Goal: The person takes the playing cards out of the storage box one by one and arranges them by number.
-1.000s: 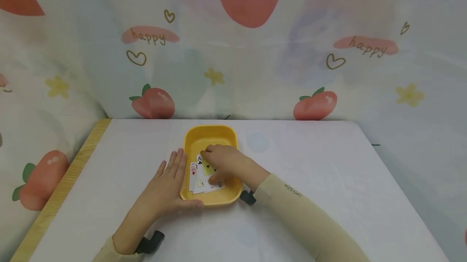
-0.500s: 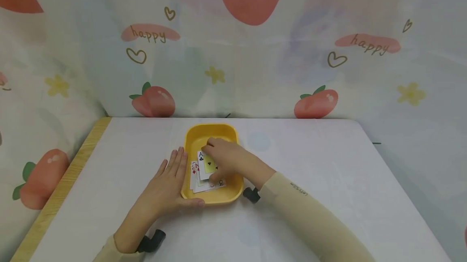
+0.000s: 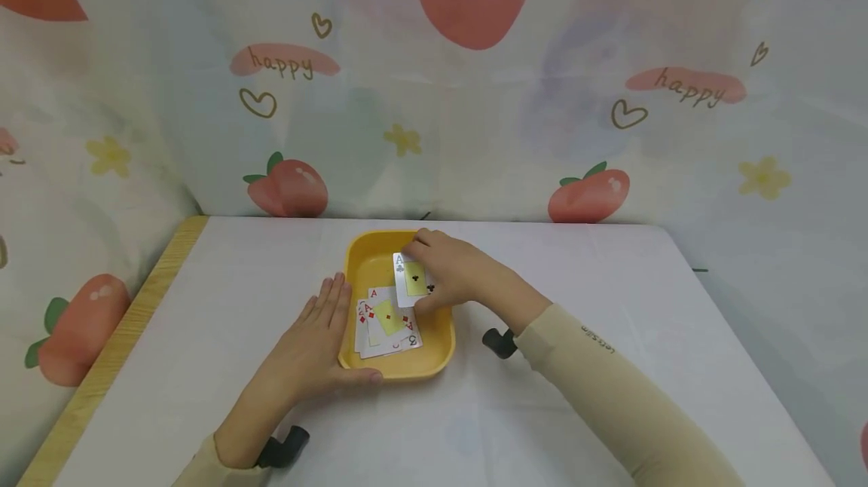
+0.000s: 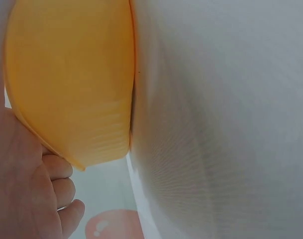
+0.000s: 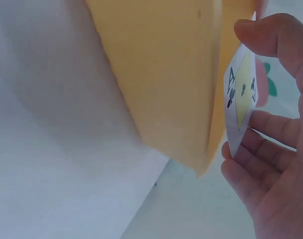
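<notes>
My right hand [image 3: 456, 270] pinches a playing card, the ace of clubs [image 3: 407, 287], between thumb and fingers. It holds the card over the right side of a yellow tray [image 3: 369, 255]; in the right wrist view the ace of clubs [image 5: 235, 99] stands beside the tray wall [image 5: 166, 84], held by its edges. Several other cards lie overlapped inside the tray, with an ace of diamonds [image 3: 388, 307] on top. Along the tray's left rim rests my left hand [image 3: 307, 347], fingers straight and thumb at the near corner; the left wrist view shows its palm against the tray [image 4: 71, 74].
A white cloth covers the table [image 3: 576, 306], and its wooden edge [image 3: 159, 276] shows at the left. Behind it hangs a fruit-printed curtain [image 3: 461, 148]. Each wrist carries a black mount, such as the right one [image 3: 499, 344].
My right hand has lifted the ace of clubs off the pile and carried it right and away from me, uncovering the ace of diamonds. The left hand has stayed on the rim.
</notes>
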Demonstrator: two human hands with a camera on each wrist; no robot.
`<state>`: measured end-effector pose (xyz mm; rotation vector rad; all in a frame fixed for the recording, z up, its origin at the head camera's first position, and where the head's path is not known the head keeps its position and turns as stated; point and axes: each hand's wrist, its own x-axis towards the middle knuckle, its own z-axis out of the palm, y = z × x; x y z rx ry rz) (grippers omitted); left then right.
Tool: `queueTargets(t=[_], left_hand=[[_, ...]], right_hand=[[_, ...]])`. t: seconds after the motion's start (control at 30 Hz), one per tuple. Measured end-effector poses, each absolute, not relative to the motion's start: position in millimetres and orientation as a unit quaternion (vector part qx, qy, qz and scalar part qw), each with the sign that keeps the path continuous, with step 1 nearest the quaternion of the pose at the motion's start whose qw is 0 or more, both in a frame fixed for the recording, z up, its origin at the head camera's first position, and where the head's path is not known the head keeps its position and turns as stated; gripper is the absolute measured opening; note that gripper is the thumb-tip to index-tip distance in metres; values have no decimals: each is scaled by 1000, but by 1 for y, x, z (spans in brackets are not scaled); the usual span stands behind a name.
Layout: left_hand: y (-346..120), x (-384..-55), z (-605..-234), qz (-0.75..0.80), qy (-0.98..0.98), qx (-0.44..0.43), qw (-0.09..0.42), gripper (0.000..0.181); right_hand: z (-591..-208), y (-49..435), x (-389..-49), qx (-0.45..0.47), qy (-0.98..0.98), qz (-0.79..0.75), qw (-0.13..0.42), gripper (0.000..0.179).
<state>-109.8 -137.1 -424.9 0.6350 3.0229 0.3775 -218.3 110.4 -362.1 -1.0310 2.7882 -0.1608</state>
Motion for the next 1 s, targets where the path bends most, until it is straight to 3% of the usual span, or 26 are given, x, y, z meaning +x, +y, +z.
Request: queueTargets(t=[0.47,1.0], left_hand=[[-135,-110,-427,130,972,194,20,141],[-136,-110,-425,133,971,199,17,141]], right_hand=[[-347,143,-240,-304,947,-56,83,81],[-360,182,-272,-270,958,-55,80,77]])
